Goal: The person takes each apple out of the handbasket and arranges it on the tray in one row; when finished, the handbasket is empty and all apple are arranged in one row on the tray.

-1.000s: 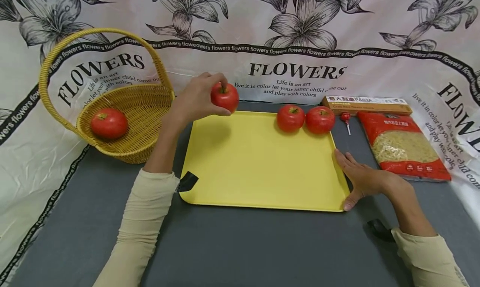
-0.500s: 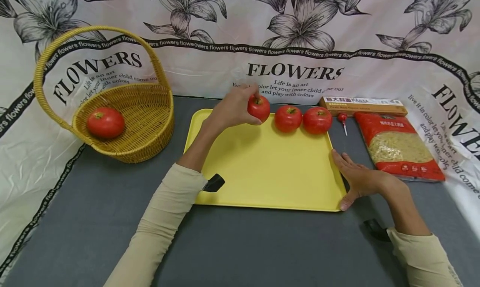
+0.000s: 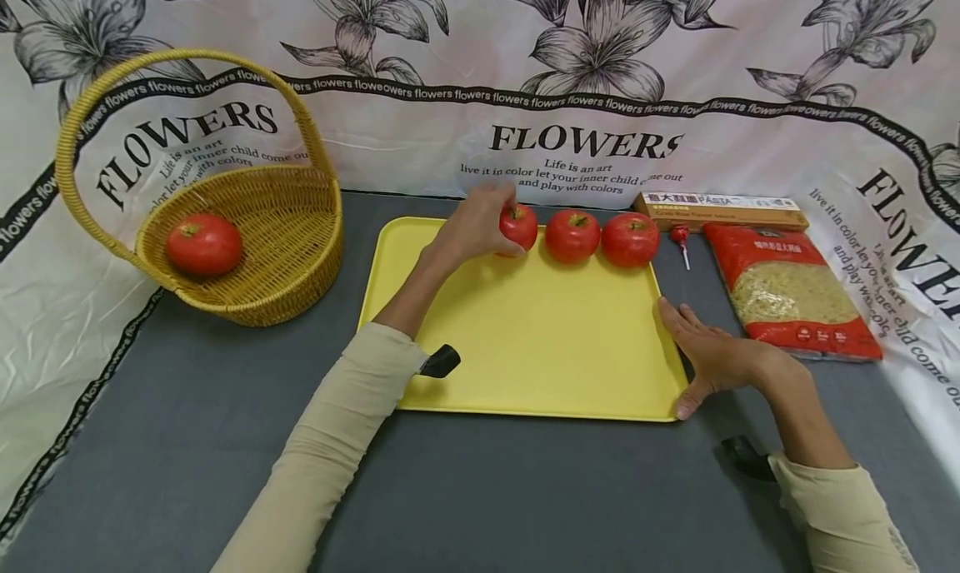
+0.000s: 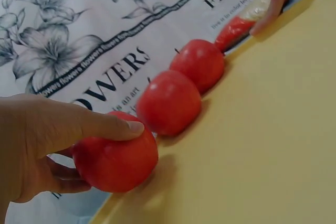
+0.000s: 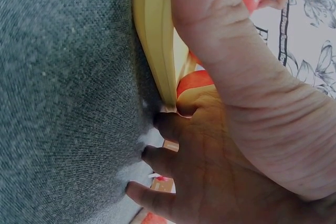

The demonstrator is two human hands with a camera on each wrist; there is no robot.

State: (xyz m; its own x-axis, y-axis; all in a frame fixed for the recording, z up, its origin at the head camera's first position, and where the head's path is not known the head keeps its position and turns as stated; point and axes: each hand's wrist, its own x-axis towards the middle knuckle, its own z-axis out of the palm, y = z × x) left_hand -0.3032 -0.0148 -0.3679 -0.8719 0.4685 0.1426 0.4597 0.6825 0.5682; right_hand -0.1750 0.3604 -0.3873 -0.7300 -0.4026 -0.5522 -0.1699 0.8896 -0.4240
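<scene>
My left hand (image 3: 480, 230) grips a red apple (image 4: 118, 161) by its sides, thumb across it, at the back of a yellow tray (image 3: 540, 340). To its right stand the middle apple (image 3: 572, 236) and the right-hand apple (image 3: 630, 240), close together in a row along the tray's back edge. The left wrist view shows the held apple just short of the middle one. My right hand (image 3: 712, 352) touches the tray's right edge with outstretched fingers, the thumb near the front corner. In the right wrist view its fingers (image 5: 157, 158) hang beside the tray's outer wall.
A yellow wicker basket (image 3: 300, 294) with a tall handle stands left of the tray, a rounder red fruit (image 3: 204, 245) inside. Beyond the tray's right side lie a pasta box (image 3: 723, 212), a small red-headed pick (image 3: 680, 238) and a red food packet (image 3: 795, 294). Flower-printed sheeting rises behind.
My left hand has carried the apple rightwards from the tray's back left, then lowered it beside the other two. The right hand has kept its place at the tray edge.
</scene>
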